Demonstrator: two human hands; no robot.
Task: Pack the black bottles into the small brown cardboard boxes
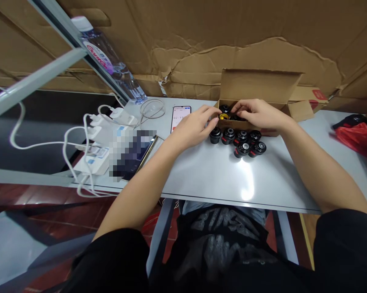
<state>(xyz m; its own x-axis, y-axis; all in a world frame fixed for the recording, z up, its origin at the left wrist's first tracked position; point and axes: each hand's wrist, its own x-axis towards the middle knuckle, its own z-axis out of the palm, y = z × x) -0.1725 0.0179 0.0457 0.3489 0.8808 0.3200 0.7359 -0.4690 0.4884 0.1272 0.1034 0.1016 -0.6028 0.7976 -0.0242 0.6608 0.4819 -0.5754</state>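
My left hand (197, 125) is at the left end of an open cardboard box (253, 124), its thumb and bent fingers apart beside the corner; whether they touch the box is unclear. My right hand (256, 114) reaches over the front wall with its fingers curled down inside, and what they hold, if anything, is hidden. Between the hands, a black round part (225, 108) and a yellow ring-shaped part (224, 116) show in the box. Several black cylindrical parts (242, 149) with silver centres, some with red marks, stand on the table in front of it.
A phone (181, 115) lies left of the box on the grey table (201, 175). Further left are a partly blurred dark device (137, 156), a white power strip (100, 142) with cables and a water bottle (116, 65). A red-and-black item (354, 132) lies at the right.
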